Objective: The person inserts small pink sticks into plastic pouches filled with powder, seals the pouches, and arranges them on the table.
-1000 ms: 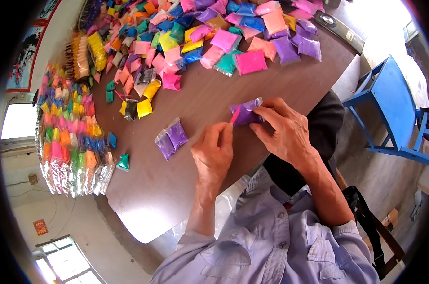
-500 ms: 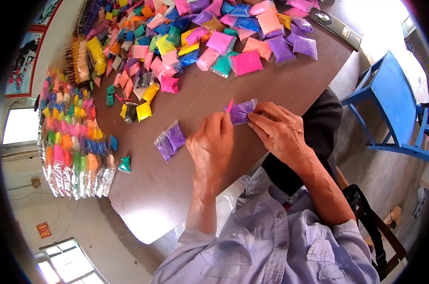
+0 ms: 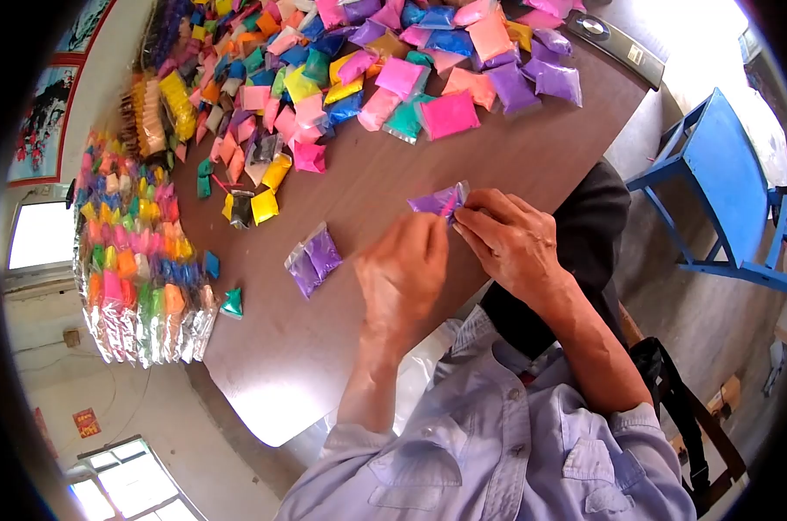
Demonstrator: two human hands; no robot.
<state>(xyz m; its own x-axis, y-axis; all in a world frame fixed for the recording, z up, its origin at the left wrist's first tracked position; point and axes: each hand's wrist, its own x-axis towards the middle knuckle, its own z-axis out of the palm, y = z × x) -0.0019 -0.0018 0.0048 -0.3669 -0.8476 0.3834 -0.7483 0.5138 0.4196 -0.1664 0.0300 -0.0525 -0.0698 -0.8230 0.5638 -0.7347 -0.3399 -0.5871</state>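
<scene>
My right hand [image 3: 516, 241] pinches the right end of a small purple packet [image 3: 427, 204] in clear film, just above the table's near edge. My left hand [image 3: 402, 276] is closed, slightly blurred, around a thin pink pointed tool [image 3: 448, 207]. Only the tool's tip shows above the fingers, lying across the purple packet near my right fingertips; whether it touches the film I cannot tell. Left of my left hand, a joined pair of purple packets [image 3: 313, 259] lies on the brown table [image 3: 280, 347].
A large heap of colourful packets [image 3: 402, 76] covers the table's far side. Strips of bagged packets [image 3: 141, 260] line the left edge. A teal packet [image 3: 232, 302] lies alone. A long metallic device [image 3: 617, 52] stands at the far right, with a blue stool [image 3: 723, 174] beyond.
My left hand has moved right with the pink tool, whose tip has shifted from the packet's left part towards my right fingers. My right hand has stayed nearly still.
</scene>
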